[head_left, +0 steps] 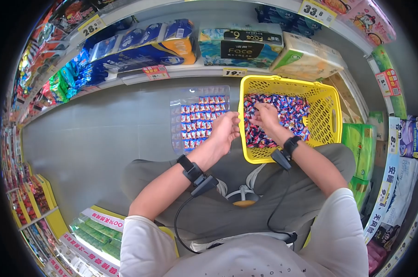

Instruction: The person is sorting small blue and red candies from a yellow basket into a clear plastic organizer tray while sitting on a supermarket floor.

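Note:
A yellow plastic basket [324,119] stands before my knees, with many small wrapped candies [285,108] in red, blue and white inside it. My right hand [265,118] reaches into the basket, its fingers bent down among the candies; what they hold is too small to tell. Just outside the basket's left rim is my left hand [226,129], fingers curled together near the tray's right edge, their contents hidden. The clear plastic tray [176,98] lies on the floor left of the basket, with rows of wrapped candies in its compartments.
Shelves with tissue packs [240,46] and price tags [234,72] curve along the far side. Green packs [359,150] stand right of the basket. More shelved goods [98,231] are at the lower left. The grey floor [98,124] extends left of the tray.

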Demonstrator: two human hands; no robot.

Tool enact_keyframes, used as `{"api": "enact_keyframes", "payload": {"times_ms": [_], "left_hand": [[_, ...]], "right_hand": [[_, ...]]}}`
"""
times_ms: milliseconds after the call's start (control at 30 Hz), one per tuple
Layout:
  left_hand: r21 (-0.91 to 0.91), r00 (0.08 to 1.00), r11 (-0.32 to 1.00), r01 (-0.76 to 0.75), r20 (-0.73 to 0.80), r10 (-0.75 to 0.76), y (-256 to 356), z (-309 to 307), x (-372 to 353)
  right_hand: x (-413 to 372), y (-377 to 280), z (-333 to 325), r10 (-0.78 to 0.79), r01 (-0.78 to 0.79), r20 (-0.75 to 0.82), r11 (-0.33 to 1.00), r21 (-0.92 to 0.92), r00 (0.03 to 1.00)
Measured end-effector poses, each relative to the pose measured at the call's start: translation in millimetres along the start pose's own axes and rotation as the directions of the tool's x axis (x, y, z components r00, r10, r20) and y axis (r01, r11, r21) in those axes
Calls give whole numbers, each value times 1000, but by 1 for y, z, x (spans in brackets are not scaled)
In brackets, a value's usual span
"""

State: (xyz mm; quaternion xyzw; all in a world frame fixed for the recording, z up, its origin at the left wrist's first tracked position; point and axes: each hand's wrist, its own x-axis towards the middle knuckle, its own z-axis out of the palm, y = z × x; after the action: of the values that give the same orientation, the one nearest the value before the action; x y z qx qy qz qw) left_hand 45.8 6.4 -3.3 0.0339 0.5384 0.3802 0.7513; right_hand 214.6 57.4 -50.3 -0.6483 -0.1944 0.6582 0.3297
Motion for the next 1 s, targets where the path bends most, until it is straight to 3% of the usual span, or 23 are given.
{"api": "enact_keyframes", "payload": {"times_ms": [100, 233, 300, 367, 467, 567, 700, 767, 867, 1000], "left_hand": [[-18, 998, 999, -43, -56, 42, 0, 0, 4], [-10, 990, 998, -63, 130, 64, 2, -3, 4], [12, 980, 997, -78, 186, 75, 2, -3, -2], [39, 988, 987, -153, 1, 153, 0, 1, -4], [55, 986, 985, -166, 32, 164, 0, -4, -3], [106, 973, 970, -221, -40, 226, -1, -1, -5], [100, 978, 972, -210, 12, 210, 1, 1, -8], [-37, 989, 989, -146, 33, 147, 4, 3, -10], [25, 996, 996, -89, -3, 90, 4, 5, -15], [97, 988, 987, -128, 95, 119, -16, -3, -5]], "right_hand": [[-57, -16, 15, 23, -41, 168, 994, 100, 986], [-72, -3, 21, -77, 21, 325, 985, 172, 943], [-79, -1, 25, -68, 18, 277, 984, 176, 958], [-79, -3, 25, -45, -2, 260, 984, 178, 964], [-84, -8, 26, -18, 6, 231, 999, 50, 973], [-91, -24, 26, 56, -75, 240, 995, 69, 969], [-81, -22, 21, -26, 31, 224, 999, -16, 974], [-72, -16, 20, -63, 63, 156, 998, 2, 986], [-66, -11, 18, -119, 115, 103, 993, 39, 988], [-68, -8, 15, -6, -4, 71, 990, 141, 997]]}}
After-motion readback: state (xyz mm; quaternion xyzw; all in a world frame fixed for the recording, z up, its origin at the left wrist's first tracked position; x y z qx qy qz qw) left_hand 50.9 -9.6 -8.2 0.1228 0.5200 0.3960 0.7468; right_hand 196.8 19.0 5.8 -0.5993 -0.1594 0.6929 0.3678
